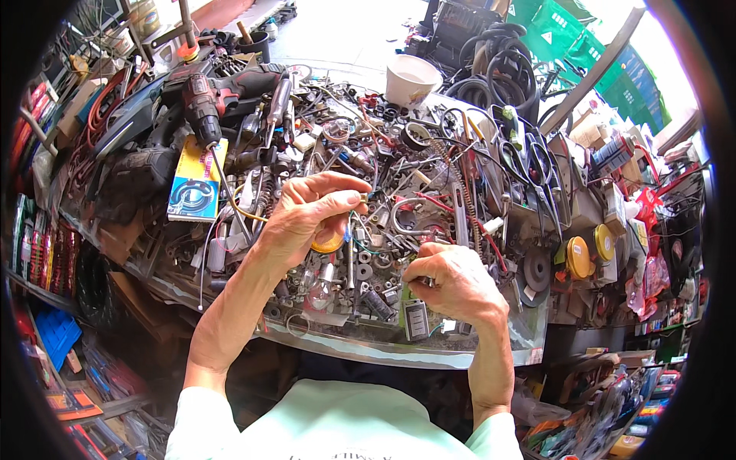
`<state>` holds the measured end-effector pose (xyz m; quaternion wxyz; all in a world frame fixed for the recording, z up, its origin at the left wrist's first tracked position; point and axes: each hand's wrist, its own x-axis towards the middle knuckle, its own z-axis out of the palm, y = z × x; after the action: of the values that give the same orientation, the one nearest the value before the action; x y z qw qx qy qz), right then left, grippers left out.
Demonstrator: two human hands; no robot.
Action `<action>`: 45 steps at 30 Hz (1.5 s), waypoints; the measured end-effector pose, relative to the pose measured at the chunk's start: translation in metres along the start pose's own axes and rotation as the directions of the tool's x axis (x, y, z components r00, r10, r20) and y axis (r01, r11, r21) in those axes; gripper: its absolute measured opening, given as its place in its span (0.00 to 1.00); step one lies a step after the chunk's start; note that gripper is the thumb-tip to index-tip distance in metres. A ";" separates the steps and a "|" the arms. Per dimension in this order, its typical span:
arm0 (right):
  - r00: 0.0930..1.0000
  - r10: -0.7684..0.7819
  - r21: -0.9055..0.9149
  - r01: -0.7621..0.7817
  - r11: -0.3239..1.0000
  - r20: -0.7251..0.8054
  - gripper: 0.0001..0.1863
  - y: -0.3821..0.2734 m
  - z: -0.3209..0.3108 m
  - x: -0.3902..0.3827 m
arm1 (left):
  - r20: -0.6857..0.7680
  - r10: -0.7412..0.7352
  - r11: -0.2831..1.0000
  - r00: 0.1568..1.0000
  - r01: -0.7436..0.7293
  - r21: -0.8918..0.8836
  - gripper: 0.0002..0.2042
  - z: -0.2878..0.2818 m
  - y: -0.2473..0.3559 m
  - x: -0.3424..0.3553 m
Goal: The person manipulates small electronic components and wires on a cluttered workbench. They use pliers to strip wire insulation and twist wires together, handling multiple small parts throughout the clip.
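Note:
Above the cluttered bench, my left hand (pixel 307 216) pinches a small brass-coloured piece (pixel 363 198) between thumb and forefinger. My right hand (pixel 458 285) is curled closed to the right of it, lower down. A bit of metal shows at its fingertips, too small to name. Under my left hand lies a round yellow lid (pixel 327 241), partly hidden by the fingers. A clear light bulb (pixel 322 291) rests just below that, near the bench's front edge. Next to my right hand, a grey rectangular box-like part (pixel 416 320) lies on the bench.
A red and black cordless drill (pixel 205 107) stands at the back left, beside a yellow and blue box (pixel 197 180). At the back is a white tub (pixel 412 79). Scissors (pixel 537 172) and coiled black hose (pixel 498 65) lie right. Loose metal parts cover the glass-edged bench (pixel 383 356).

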<state>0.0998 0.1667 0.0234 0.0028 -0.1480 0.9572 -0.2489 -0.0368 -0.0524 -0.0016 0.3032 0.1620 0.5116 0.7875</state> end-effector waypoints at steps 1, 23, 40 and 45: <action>0.999 0.014 -0.005 -0.014 1.000 0.029 0.09 -0.002 0.002 0.001 | 0.012 -0.012 1.000 1.000 0.013 -0.015 0.11 -0.001 -0.001 0.000; 0.779 0.205 0.366 0.034 0.930 -0.593 0.08 -0.013 0.021 0.020 | 0.066 -0.035 0.999 0.997 0.035 -0.001 0.09 0.010 0.001 -0.004; 0.625 0.019 0.221 0.248 0.943 -0.780 0.12 -0.028 0.049 0.031 | 0.018 0.015 0.996 1.000 -0.016 0.090 0.08 0.025 -0.003 -0.009; 0.638 0.065 0.228 0.177 0.958 -0.767 0.12 -0.028 0.051 0.030 | 0.006 0.031 0.995 1.000 -0.031 0.091 0.07 0.024 -0.005 -0.008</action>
<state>0.0831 0.1106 -0.0053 -0.3904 -0.0564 0.8165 -0.4215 -0.0153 -0.0394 0.0043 0.2845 0.1853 0.5436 0.7676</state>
